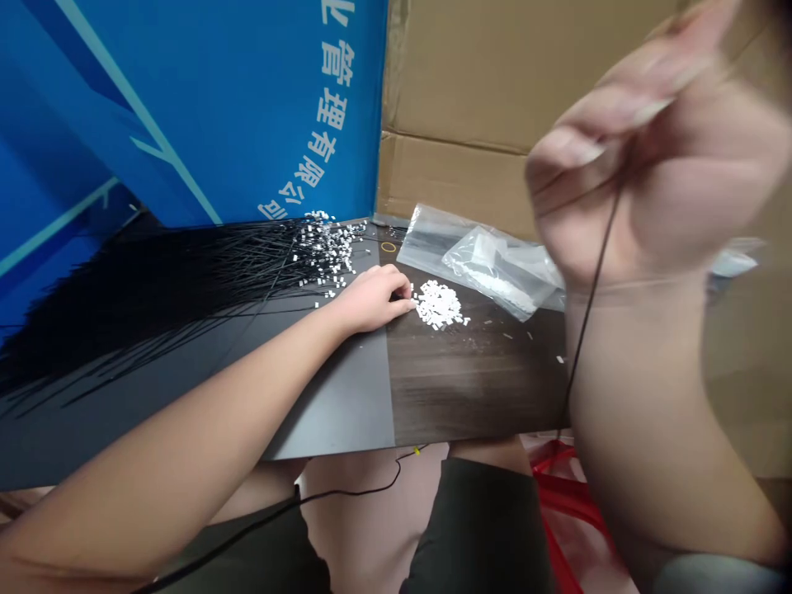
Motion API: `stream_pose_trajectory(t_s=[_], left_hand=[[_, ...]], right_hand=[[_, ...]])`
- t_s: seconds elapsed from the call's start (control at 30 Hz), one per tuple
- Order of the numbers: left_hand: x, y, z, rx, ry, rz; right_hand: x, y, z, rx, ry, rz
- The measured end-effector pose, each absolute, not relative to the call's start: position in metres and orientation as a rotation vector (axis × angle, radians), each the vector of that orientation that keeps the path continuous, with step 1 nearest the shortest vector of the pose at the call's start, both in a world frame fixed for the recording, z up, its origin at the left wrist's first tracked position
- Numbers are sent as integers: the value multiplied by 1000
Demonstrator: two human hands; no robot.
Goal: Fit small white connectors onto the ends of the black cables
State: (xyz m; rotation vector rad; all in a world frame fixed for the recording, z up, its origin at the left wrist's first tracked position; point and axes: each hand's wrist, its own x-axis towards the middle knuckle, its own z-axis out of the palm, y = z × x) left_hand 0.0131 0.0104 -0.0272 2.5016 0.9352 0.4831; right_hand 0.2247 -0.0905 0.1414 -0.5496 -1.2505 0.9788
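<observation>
Black thin strand (pixel 595 297), right of frame, gripped in the curled fingers of the right hand (pixel 656 157), upper right. Left hand (pixel 376 297), mid-frame, fingers bent at the edge of a heap of small white pieces (pixel 440 305); cannot tell whether it pinches one. Beyond: sheaf of white-tipped black strands (pixel 154 285), left; clear plastic bags (pixel 479 272), right of centre; blue lettered panel (pixel 241 99), upper left.
</observation>
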Motion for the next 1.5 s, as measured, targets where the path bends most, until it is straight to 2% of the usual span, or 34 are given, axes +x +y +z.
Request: stream_pose_trajectory(t_s=[0.1,0.3,0.47,0.7,0.97,1.2,1.5], left_hand=[[17,10,-27,2510,930,467],[15,8,-25,2421,938,532],[6,12,-26,2069,969,829],[3,12,-17,1659,802,1181],[3,5,-13,1558,778,1236],[2,5,-11,1409,770,1253],[3,1,-8,1280,754,1207]], right_hand=[[208,-81,106,-377,-902,1234],[205,-53,37,-650,-1002,1239],[200,-46,11,-780,-980,1369],[184,-47,-1,-958,-966,1360],[183,-44,0,-1004,-918,1377],[185,-23,4,-1112,-1223,1201],[188,-24,-10,-942,-1306,1156]])
